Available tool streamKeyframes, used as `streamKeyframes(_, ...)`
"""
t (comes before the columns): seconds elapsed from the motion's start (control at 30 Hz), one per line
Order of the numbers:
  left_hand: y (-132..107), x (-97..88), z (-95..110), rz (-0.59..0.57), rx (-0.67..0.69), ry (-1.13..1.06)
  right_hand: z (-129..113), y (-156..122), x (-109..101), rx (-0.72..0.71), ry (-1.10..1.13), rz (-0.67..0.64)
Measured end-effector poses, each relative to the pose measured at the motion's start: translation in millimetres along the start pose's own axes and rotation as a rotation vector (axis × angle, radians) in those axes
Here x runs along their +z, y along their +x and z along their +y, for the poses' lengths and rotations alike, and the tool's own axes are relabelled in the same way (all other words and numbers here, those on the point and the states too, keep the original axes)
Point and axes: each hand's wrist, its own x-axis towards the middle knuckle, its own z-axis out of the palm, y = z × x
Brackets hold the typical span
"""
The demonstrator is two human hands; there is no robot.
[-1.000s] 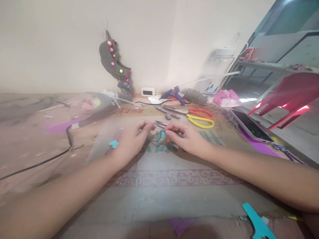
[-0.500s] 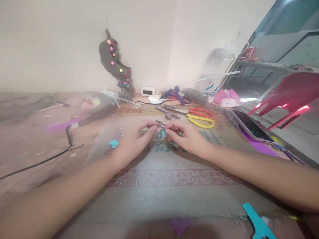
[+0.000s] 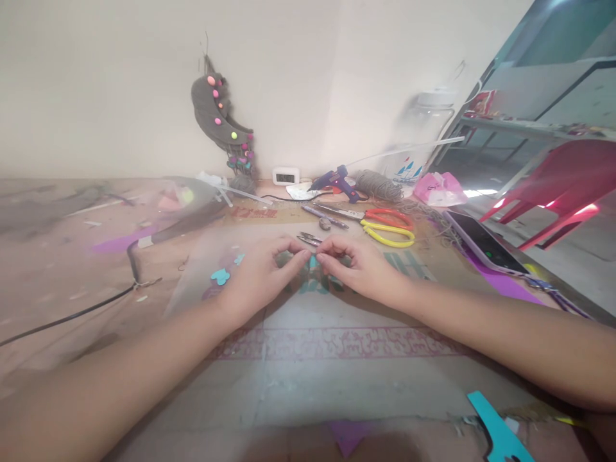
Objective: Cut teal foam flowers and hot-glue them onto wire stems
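Apparently the right hand [image 3: 360, 265] pinches a turquoise piece [image 3: 312, 262], left hand [image 3: 264, 271] curled beside it (hold unclear).

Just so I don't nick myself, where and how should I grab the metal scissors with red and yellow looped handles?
Probably by the red and yellow looped handles, your right hand coming from the near right: the metal scissors seem to lie flat, handles towards the right, blades pointing leftward.

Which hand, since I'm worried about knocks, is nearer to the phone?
Right. The right hand is to the left of the phone; the left hand is farther left, beyond the right one.
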Motion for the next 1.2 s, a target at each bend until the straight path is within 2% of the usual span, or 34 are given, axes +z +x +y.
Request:
streamKeyframes(0.5,-0.5,-0.2,-3.8,-0.022,0.026,0.027,0.2,1.2,-0.8,0.019,0.001,0.004)
streamKeyframes(0.73,-1.7,-0.8,3.0,0.000,-0.069,-0.006,2.3,2.9,0.0,0.035,0.077,-0.047)
streamKeyframes(0.9,-2.1,-0.3,-1.7,-0.030,-0.093,-0.040,0.2,3.2,-0.5,0.055,0.149,-0.073)
streamKeyframes(1.1,-0.5,0.1,-5.9,0.087,-0.144,-0.127,-2.5,3.2,-2.9,0.055,0.109,-0.055)
streamKeyframes(1.2,-0.6,-0.7,-2.8,0.063,-0.145,-0.090,-0.9,3.7,-2.9,0.059,0.099,-0.050)
